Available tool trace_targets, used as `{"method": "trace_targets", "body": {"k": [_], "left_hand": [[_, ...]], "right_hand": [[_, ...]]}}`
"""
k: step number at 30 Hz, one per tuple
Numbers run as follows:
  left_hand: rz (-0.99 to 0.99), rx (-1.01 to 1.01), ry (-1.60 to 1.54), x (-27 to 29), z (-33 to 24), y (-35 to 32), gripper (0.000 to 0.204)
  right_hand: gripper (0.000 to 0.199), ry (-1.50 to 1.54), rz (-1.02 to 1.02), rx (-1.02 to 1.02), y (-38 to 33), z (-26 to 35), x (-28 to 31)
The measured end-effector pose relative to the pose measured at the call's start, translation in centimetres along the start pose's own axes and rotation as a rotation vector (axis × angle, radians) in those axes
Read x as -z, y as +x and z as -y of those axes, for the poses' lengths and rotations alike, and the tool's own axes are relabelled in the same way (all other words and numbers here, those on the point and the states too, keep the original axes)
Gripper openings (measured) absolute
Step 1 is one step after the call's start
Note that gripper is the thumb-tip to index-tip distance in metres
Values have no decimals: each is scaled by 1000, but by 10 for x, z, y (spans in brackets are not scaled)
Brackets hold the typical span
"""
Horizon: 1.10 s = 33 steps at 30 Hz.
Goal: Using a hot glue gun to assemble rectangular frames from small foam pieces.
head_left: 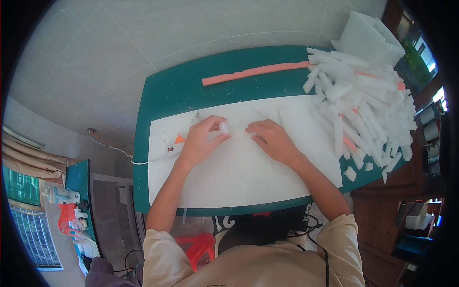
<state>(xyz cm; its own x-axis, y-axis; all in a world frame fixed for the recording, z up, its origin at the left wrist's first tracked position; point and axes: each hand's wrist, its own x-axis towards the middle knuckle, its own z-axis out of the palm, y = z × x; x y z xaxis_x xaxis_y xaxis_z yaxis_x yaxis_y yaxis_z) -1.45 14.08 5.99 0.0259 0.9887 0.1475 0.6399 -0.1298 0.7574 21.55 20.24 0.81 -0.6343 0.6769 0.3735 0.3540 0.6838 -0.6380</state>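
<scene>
My left hand (203, 138) is closed, its thumb and fingers pinching a small whitish piece (224, 127) above the white board (239, 177). Just to the right, my right hand (273, 139) has its fingers curled and drawn together low over the board. What its fingertips hold, if anything, is too faint to make out. Partly hidden behind my left hand lies a white tool (171, 150) with a red switch, an orange part (180, 138) and a white cord; it looks like a hot glue gun.
A large pile of white foam strips (358, 105) with some pink bits covers the table's right side. A long pink foam strip (256, 73) lies along the back of the green table (172, 91). White foam blocks (368, 38) stand at the far right. The cord (112, 148) runs left to the wall.
</scene>
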Motion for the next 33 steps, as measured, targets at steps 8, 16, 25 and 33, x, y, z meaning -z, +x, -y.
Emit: {"method": "trace_targets", "body": {"k": [8, 16, 25, 33], "left_hand": [[29, 24, 114, -3, -4, 0, 37], [11, -66, 115, -5, 1, 2, 36], [31, -59, 122, -3, 0, 0, 36], [24, -69, 84, -5, 3, -1, 39]], "right_hand": [[24, 0, -1, 6, 1, -3, -4], [24, -10, -12, 4, 1, -3, -1], [23, 9, -18, 9, 0, -1, -3], [25, 5, -5, 4, -1, -1, -1]]}}
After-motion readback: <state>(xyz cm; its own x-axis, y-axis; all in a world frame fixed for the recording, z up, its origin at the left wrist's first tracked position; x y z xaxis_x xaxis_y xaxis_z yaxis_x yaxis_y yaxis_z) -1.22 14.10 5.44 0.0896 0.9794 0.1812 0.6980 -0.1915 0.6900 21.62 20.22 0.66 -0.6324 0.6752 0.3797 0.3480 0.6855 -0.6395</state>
